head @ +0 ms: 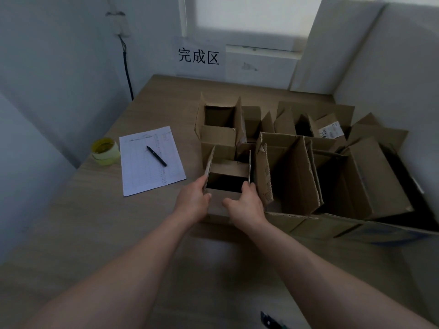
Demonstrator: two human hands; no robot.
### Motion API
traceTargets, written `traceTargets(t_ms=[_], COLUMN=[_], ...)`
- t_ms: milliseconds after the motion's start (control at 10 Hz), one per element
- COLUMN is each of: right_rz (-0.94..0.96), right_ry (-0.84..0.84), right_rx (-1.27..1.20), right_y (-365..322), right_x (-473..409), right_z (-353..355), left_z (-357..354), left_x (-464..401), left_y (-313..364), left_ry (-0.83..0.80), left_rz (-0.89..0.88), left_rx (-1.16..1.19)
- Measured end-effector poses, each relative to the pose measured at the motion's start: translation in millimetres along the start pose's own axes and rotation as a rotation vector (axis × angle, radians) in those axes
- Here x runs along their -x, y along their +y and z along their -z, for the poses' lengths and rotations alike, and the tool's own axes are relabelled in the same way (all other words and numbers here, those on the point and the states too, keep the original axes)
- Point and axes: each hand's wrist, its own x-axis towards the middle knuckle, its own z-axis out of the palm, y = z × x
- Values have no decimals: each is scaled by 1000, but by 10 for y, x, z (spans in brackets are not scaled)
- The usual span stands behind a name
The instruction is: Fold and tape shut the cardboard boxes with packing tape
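A small open cardboard box (228, 169) stands on the table in front of me, its side flaps upright and its inside dark. My left hand (193, 200) grips the box's left side at the near corner, thumb on the front flap. My right hand (247, 203) grips the right side, fingers curled over the near edge and thumb on the front flap. A roll of yellowish packing tape (105, 151) lies at the far left of the table, well away from both hands.
Several more open cardboard boxes (297, 167) crowd the table's right half, a big one (370, 176) at the right edge. A printed sheet (142, 172) with a black pen (156, 156) lies left of the boxes. A wall sign (198, 57) hangs behind the wooden table (95, 222).
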Motion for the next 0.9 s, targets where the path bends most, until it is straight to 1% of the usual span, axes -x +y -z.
traceTargets(t_ms=[400, 500, 600, 700, 900], right_rz=[31, 38, 31, 33, 101], right_ry=[-28, -57, -80, -95, -18], right_rx=[9, 12, 14, 12, 71], right_y=[31, 38, 45, 35, -57], right_x=[-17, 18, 53, 103, 359], right_z=[37, 33, 57, 104, 161], left_z=[-17, -5, 40, 143, 427], left_x=[63, 117, 168, 197, 359], left_y=[7, -16, -11, 6, 53], left_ry=[-16, -5, -18, 3, 41], left_rz=[3, 6, -12, -58, -143], left_rx=[-19, -16, -24, -64, -140])
